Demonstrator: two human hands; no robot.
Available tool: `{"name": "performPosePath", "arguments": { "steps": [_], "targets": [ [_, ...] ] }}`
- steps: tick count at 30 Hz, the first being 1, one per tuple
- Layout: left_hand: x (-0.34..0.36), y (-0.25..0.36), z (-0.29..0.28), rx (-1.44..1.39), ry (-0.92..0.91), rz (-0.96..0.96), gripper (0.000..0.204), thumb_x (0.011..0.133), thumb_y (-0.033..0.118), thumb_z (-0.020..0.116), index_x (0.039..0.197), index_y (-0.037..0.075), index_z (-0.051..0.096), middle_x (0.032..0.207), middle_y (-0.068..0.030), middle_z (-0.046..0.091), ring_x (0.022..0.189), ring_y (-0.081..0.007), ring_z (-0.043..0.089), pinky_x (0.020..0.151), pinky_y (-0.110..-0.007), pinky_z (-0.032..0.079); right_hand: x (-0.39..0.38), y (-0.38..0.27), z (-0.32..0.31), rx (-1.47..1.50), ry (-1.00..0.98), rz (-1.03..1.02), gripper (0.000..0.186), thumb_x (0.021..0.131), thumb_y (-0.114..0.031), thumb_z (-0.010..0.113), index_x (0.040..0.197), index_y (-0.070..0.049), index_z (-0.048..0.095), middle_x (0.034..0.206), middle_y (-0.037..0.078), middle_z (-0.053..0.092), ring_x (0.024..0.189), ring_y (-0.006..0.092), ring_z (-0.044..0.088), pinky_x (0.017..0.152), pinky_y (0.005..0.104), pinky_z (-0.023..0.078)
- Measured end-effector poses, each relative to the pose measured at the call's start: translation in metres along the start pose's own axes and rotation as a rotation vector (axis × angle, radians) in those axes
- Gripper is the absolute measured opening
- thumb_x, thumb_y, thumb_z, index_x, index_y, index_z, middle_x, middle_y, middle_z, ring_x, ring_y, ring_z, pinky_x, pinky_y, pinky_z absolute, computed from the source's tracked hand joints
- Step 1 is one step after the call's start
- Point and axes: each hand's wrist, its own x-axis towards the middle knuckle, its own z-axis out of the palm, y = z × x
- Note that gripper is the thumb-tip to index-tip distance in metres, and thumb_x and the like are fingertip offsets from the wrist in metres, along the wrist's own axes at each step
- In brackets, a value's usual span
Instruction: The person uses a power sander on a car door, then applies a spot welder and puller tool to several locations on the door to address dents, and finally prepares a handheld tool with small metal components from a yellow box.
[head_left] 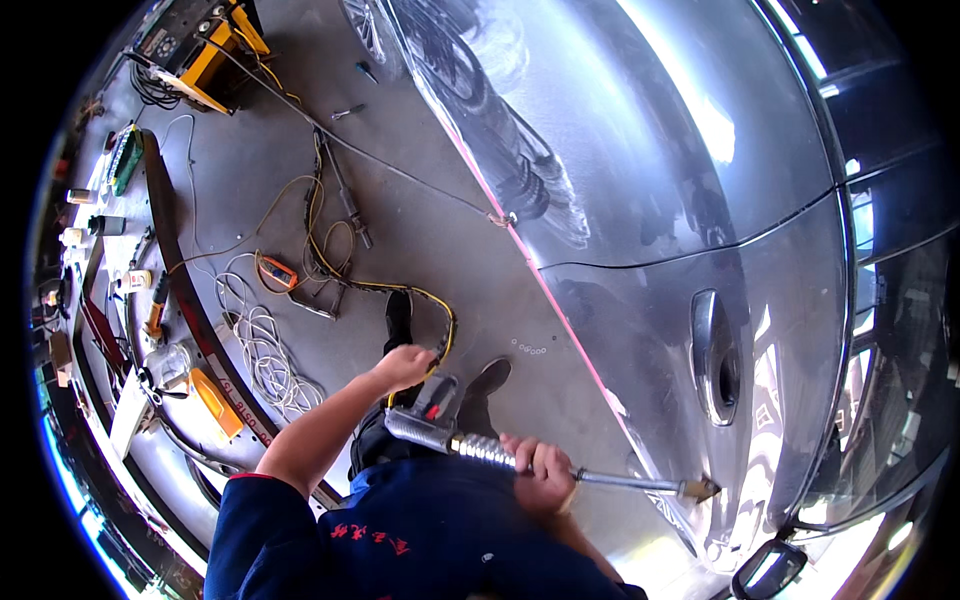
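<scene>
My right hand (547, 475) is wrapped round the shaft of a silver dent-puller gun (420, 430), just beyond its ribbed section. The gun lies crosswise in front of my body, its pistol grip to the left. Its long rod points right and ends in a brass-coloured tip (700, 489) at the grey car door (640, 330); whether the tip touches the metal I cannot tell. Above the gun's grip, my left hand (405, 367) is closed on the black-and-yellow cable (450, 318), which loops back across the floor. A dark door handle (714, 355) sits on the panel.
A yellow-and-black machine (205, 55) stands far left, its cable clamped near the pink-taped door edge (500, 215). On the floor lie a slide hammer (347, 195), an orange meter (277, 272), a coiled white cord (265, 350) and several small rings (530, 349). Car trim strips (190, 290) lie left.
</scene>
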Motion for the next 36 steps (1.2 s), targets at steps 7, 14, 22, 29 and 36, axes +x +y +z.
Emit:
{"name": "performPosePath", "arguments": {
  "steps": [7, 14, 22, 29, 36],
  "targets": [
    [-0.024, -0.018, -0.053, -0.836, -0.48, -0.397, 0.05, 0.1, 0.046, 0.042, 0.116, 0.005, 0.066, 0.101, -0.01, 0.072, 0.09, -0.0233, 0.069, 0.085, -0.038, 0.053, 0.057, 0.001, 0.132, -0.176, -0.314, -0.096, 0.045, 0.106, -0.029, 0.041, 0.064, -0.011, 0.042, 0.075, 0.009, 0.052, 0.09, 0.0268, 0.054, 0.108, 0.0502, 0.037],
    [-0.077, -0.045, -0.097, -1.025, -0.143, -0.092, 0.045, 0.101, 0.037, 0.041, 0.117, 0.004, 0.065, 0.1, -0.0095, 0.072, 0.083, -0.0196, 0.071, 0.077, -0.036, 0.058, 0.108, 0.002, 0.252, -0.281, -0.472, 0.043, 0.028, 0.102, -0.023, 0.054, 0.079, -0.007, 0.052, 0.083, 0.009, 0.058, 0.077, 0.012, 0.05, 0.094, 0.0349, 0.044],
    [-0.135, -0.094, -0.056, -1.248, 0.108, -0.045, 0.046, 0.1, 0.034, 0.042, 0.125, 0.001, 0.064, 0.109, -0.0094, 0.07, 0.092, -0.0184, 0.067, 0.086, -0.035, 0.054, 0.128, 0.054, 0.278, -0.388, -0.81, 0.116, 0.04, 0.093, -0.016, 0.074, 0.124, -0.005, 0.052, 0.122, 0.013, 0.06, 0.115, 0.0221, 0.06, 0.106, 0.0401, 0.046],
    [-0.188, -0.122, -0.039, -1.215, 0.368, -0.209, 0.049, 0.099, 0.04, 0.043, 0.123, 0.004, 0.066, 0.109, -0.0101, 0.071, 0.094, -0.0181, 0.068, 0.086, -0.034, 0.053, 0.109, 0.125, 0.276, -0.363, -0.757, 0.549, 0.027, 0.089, -0.01, 0.074, 0.109, -0.007, 0.056, 0.09, 0.008, 0.067, 0.085, 0.0244, 0.068, 0.091, 0.0427, 0.052],
    [-0.248, -0.209, -0.006, -1.312, 0.512, -0.312, 0.048, 0.095, 0.048, 0.048, 0.112, 0.009, 0.072, 0.093, -0.0069, 0.072, 0.075, -0.0186, 0.068, 0.069, -0.037, 0.054, 0.169, 0.004, 0.421, -0.24, -1.019, -0.087, 0.024, 0.085, -0.018, 0.062, 0.099, 0.002, 0.057, 0.082, 0.01, 0.06, 0.077, 0.0229, 0.062, 0.078, 0.0402, 0.048]
  ]
}}
